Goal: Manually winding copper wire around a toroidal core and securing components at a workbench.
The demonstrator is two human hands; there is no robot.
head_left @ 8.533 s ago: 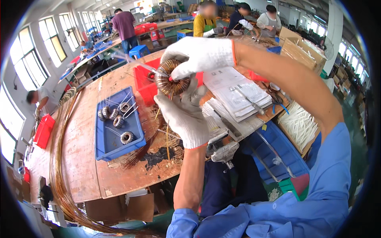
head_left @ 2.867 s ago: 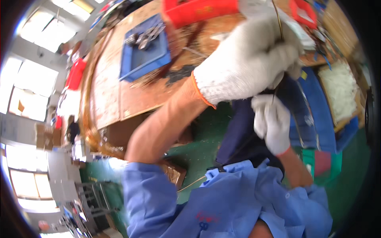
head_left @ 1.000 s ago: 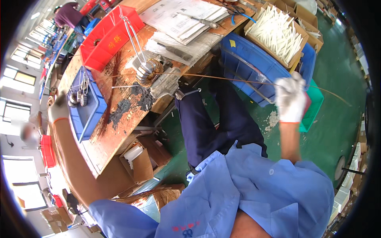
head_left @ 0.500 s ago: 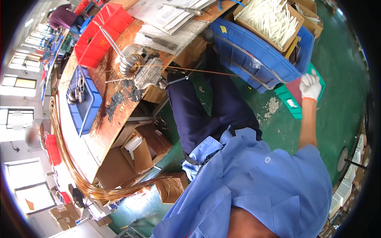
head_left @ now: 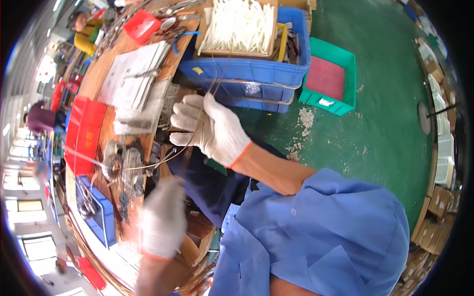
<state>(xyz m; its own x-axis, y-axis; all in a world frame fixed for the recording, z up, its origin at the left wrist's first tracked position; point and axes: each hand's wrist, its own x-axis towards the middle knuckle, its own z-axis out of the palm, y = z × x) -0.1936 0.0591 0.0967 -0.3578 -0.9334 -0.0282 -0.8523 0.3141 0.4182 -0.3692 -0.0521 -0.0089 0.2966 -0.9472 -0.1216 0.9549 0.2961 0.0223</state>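
Right hand: the right hand (head_left: 210, 129), in a white knit glove with an orange cuff, is raised in front of the blue crate, its fingers curled and pinched on a thin copper wire (head_left: 195, 135).
Copper wire: it runs from the pinch down and to the left toward the wound coil (head_left: 114, 163) lying on the bench, and upward past the fingers toward the crate; it is taut along the stretch to the coil.
Left hand: the left hand (head_left: 162, 219), also gloved in white, is blurred by motion below the coil, near the bench edge; I cannot tell whether it is clenched or released, or whether it touches anything.
Bench: a worn wooden bench (head_left: 106, 74) carries sheets of paper (head_left: 133, 74), a red tray (head_left: 84, 135) and a blue tray (head_left: 96, 212) with metal parts.
Blue crate: a blue crate (head_left: 256, 74) stands just beyond the right hand, holding a cardboard box of white strips (head_left: 242, 24).
Floor: a green floor (head_left: 385, 113) with a green bin (head_left: 331, 76) beside the crate.
Room: a workshop with other people at far benches, at the upper left.
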